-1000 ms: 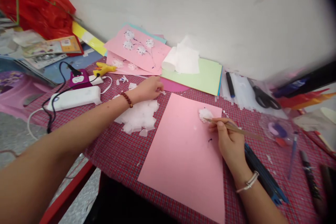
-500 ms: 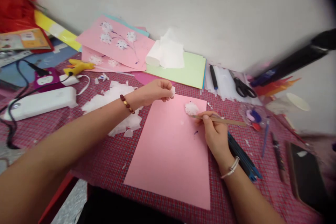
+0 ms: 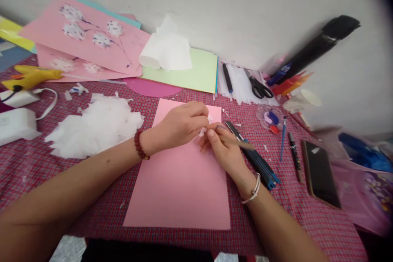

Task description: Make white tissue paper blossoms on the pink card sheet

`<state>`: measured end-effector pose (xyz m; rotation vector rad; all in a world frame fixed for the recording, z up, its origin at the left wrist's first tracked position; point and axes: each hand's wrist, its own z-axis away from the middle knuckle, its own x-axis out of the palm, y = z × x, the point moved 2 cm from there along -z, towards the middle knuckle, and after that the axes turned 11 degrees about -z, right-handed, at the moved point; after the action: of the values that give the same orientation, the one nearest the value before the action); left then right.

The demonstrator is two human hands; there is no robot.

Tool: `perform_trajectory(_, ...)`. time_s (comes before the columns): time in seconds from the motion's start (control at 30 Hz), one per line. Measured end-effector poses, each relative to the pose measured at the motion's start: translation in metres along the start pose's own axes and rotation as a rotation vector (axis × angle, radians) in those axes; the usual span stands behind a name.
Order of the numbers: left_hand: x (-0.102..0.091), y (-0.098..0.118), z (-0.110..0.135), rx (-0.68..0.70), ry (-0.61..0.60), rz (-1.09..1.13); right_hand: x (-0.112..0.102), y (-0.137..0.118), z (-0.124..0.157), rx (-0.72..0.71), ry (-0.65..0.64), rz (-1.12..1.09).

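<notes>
The left hand (image 3: 181,125) is pinching a small white tissue bit (image 3: 202,132) between narrowed fingers, above the far end of the pink paper sheet (image 3: 181,188) lying mid-surface (image 3: 30,168). The right hand (image 3: 225,151) is gripping a wooden stick (image 3: 245,144), its fingertips touching the same bit. A tissue pile (image 3: 95,125) is sitting to the left.

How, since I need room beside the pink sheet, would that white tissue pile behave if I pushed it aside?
Probably light: the white tissue pile is loose, thin, ragged scraps, so it would likely break apart and scatter. It looks floppy, so a pinch may lift only a few pieces. Stray bits lie on the checked cloth, suggesting they drift easily.
</notes>
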<state>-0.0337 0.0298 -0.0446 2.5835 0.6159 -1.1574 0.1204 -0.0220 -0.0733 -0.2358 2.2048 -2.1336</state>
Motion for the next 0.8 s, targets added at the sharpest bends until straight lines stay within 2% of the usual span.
perform_trajectory(0.1,-0.001,0.005,-0.002,-0.049,-0.023,0.047,0.001,-0.005,0.0,0.023,0.051,0.076)
perform_trajectory(0.23,-0.002,0.006,-0.002,-0.199,-0.076,0.202,0.001,-0.007,-0.002,0.047,0.147,0.081)
perform_trajectory(0.4,-0.001,0.003,0.001,-0.466,-0.094,0.436,0.001,-0.007,-0.001,-0.003,0.155,0.078)
perform_trajectory(0.53,-0.006,0.004,-0.001,-0.592,-0.121,0.604,0.001,-0.007,-0.001,-0.01,0.144,0.078)
perform_trajectory(0.67,-0.01,0.007,-0.004,-0.731,-0.203,0.808,0.0,-0.01,0.001,-0.06,0.154,0.208)
perform_trajectory(0.8,-0.001,0.003,-0.002,-0.789,-0.231,0.871,-0.003,-0.013,0.004,-0.174,0.126,0.412)
